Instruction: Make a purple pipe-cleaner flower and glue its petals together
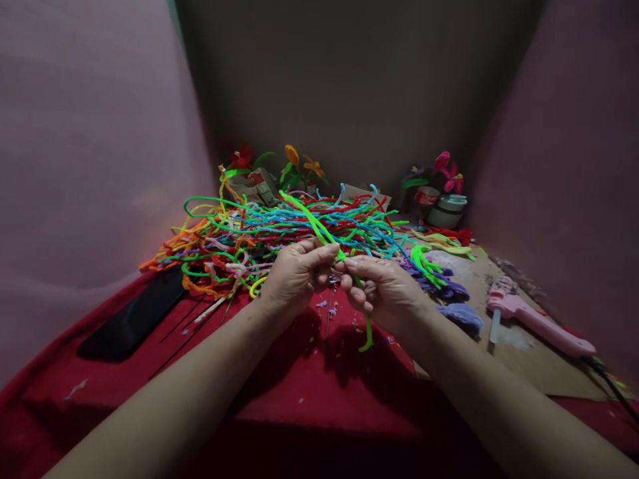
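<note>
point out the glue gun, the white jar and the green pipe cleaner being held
glue gun (536,322), head view, middle of its pink body
white jar (446,214), head view, its side
green pipe cleaner (368,327), head view, lower tail

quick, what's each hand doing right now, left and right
Left hand: closed, fingers pinching the green pipe cleaner.
Right hand: closed on the same green pipe cleaner, whose lower end hangs below it.

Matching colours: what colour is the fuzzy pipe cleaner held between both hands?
The fuzzy pipe cleaner is bright green; head view.
</note>
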Demonstrator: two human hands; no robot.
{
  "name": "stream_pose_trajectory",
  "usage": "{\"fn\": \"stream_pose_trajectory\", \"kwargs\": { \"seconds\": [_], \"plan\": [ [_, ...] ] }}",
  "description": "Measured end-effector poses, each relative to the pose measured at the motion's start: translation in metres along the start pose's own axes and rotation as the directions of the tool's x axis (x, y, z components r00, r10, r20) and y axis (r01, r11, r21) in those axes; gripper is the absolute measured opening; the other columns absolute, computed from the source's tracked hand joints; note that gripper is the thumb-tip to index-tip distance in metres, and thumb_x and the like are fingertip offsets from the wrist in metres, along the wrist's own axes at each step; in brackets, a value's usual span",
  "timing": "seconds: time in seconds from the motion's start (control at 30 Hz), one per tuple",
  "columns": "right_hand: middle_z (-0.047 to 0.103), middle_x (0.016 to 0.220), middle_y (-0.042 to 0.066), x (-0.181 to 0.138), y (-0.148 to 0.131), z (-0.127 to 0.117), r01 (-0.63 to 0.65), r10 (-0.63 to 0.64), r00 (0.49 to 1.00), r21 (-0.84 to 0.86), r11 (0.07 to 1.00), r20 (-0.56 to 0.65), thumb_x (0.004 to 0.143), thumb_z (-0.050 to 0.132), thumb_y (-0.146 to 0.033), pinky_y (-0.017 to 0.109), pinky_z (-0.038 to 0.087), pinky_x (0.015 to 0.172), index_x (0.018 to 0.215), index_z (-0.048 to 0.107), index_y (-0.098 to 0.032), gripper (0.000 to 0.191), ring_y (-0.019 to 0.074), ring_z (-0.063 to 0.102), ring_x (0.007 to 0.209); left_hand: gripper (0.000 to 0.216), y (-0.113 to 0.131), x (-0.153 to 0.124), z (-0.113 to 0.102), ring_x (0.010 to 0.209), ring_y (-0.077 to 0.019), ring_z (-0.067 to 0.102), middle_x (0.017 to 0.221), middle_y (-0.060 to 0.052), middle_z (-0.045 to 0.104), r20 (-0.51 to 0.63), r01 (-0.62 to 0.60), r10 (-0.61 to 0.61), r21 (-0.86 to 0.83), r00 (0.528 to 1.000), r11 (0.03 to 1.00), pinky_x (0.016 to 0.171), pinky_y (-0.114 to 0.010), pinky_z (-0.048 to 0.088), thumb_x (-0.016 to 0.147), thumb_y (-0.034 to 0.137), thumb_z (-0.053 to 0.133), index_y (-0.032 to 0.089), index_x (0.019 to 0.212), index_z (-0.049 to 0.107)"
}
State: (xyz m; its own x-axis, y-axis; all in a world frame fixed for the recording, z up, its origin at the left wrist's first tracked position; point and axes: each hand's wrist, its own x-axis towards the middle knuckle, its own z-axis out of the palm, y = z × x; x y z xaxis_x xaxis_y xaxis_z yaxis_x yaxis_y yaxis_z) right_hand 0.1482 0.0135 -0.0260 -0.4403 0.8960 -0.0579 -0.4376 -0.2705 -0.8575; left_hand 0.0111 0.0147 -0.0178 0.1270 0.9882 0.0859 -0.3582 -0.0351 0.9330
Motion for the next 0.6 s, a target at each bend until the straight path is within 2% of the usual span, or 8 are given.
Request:
{"fn": "stream_pose_trajectory", "kwargs": {
  "seconds": [0.1, 0.27, 0.4, 0.43, 0.5, 0.6],
  "plan": [
    [0.055, 0.051, -0.002, -0.0008, 0.001, 0.001, 0.008, -0.008, 1.0, -0.003, 1.0, -0.007, 0.068, 0.06, -0.02, 0.013, 0.024, 0.029, 0.072, 0.062, -0.012, 0.01, 0.0032, 0.041, 0.032, 0.013, 0.0004, -0.0005, 0.0004, 0.041, -0.0058, 0.044, 0.051, 0.004, 0.052, 0.01, -0.041, 0.04, 0.033, 0.999, 0.999, 0.041, -0.019, 0.033, 0.068, 0.021, 0.063, 0.015, 0.062, 0.053],
    [0.049, 0.044, -0.005, -0.0017, 0.0017, 0.004, 0.104, -0.103, 0.993, 0.01, 0.995, -0.06, 0.07, 0.056, -0.017, 0.013, 0.017, 0.029, 0.065, 0.055, -0.014, 0.005, 0.0017, 0.032, 0.03, 0.013, 0.0004, -0.0035, 0.0005, 0.038, -0.0044, 0.036, 0.045, 0.006, 0.044, 0.004, -0.16, 0.162, 0.183, 0.987, 0.97, 0.038, -0.019, 0.025, 0.07, 0.02, 0.06, 0.014, 0.059, 0.056],
    [0.048, 0.041, -0.005, -0.0014, -0.0007, 0.0018, 0.086, -0.083, 0.992, 0.024, 0.996, -0.095, 0.069, 0.055, -0.016, 0.014, 0.014, 0.029, 0.064, 0.052, -0.014, 0.006, 0.0017, 0.029, 0.027, 0.029, 0.0001, -0.0061, 0.0009, 0.04, -0.0059, 0.04, 0.042, 0.003, 0.045, 0.068, -0.241, 0.233, 0.38, 0.97, 0.893, 0.042, -0.02, 0.032, 0.075, 0.025, 0.056, 0.013, 0.049, 0.055],
    [0.047, 0.041, -0.005, -0.0012, -0.0015, 0.0008, 0.073, -0.07, 0.992, 0.034, 0.997, -0.102, 0.069, 0.054, -0.016, 0.014, 0.014, 0.029, 0.064, 0.052, -0.014, 0.006, 0.0015, 0.028, 0.027, 0.028, -0.0002, -0.0067, 0.0013, 0.041, -0.0066, 0.042, 0.042, 0.002, 0.047, 0.077, -0.256, 0.247, 0.42, 0.966, 0.871, 0.042, -0.02, 0.033, 0.075, 0.025, 0.056, 0.013, 0.051, 0.058],
    [0.047, 0.041, -0.005, -0.0012, -0.0033, -0.0013, 0.047, -0.04, 0.993, 0.061, 0.997, -0.108, 0.068, 0.054, -0.015, 0.014, 0.014, 0.03, 0.064, 0.052, -0.013, 0.005, 0.0011, 0.028, 0.027, 0.017, -0.0011, -0.0074, 0.0018, 0.044, -0.0079, 0.047, 0.05, 0.001, 0.055, 0.094, -0.288, 0.278, 0.468, 0.956, 0.835, 0.043, -0.02, 0.036, 0.074, 0.026, 0.057, 0.013, 0.067, 0.067],
    [0.047, 0.041, -0.005, -0.0022, -0.0055, -0.0041, -0.022, 0.026, 0.999, 0.088, 0.996, -0.045, 0.068, 0.053, -0.014, 0.014, 0.015, 0.031, 0.066, 0.052, -0.013, 0.002, 0.0009, 0.028, 0.028, 0.021, -0.0025, -0.007, 0.0002, 0.058, -0.0105, 0.056, 0.074, -0.002, 0.065, 0.163, -0.403, 0.381, 0.561, 0.91, 0.723, 0.049, -0.021, 0.043, 0.076, 0.025, 0.057, 0.017, 0.093, 0.068]
  ]
}}
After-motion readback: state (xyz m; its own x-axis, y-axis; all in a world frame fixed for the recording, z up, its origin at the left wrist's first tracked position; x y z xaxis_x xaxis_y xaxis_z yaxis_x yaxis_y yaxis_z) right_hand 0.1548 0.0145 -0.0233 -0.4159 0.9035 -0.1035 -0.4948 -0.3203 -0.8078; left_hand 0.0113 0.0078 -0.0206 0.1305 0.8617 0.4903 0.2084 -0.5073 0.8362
